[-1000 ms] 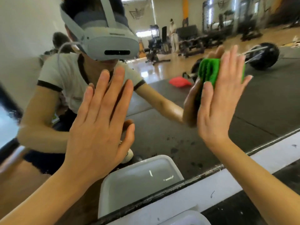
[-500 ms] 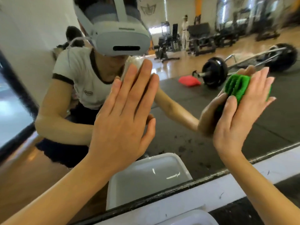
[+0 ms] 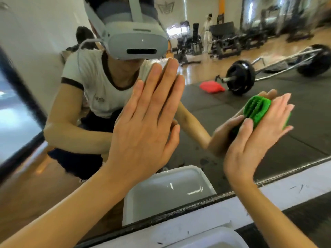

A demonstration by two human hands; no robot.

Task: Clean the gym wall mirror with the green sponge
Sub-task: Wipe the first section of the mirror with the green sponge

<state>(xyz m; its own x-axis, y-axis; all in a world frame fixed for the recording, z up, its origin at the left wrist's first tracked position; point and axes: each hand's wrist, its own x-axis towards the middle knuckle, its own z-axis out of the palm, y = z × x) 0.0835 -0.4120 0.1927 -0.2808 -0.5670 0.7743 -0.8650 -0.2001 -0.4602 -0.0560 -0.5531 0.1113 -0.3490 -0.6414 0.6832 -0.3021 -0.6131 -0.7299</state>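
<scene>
A person's left hand [image 3: 143,126] lies flat against the gym wall mirror [image 3: 268,108], fingers straight and together, holding nothing. To its right on the same glass, the right hand [image 3: 254,140] presses the green sponge [image 3: 258,110] against the mirror with straight fingers laid over it (the thumb rests along the sponge's lower edge). Below the mirror's dark bottom edge runs a white ledge [image 3: 279,192], and the rim of a white tub [image 3: 215,238] sits just in front of it, its reflection showing in the glass. Reflected beyond the sponge are a barbell [image 3: 240,77] and a red pad [image 3: 211,87] on the gym floor.
</scene>
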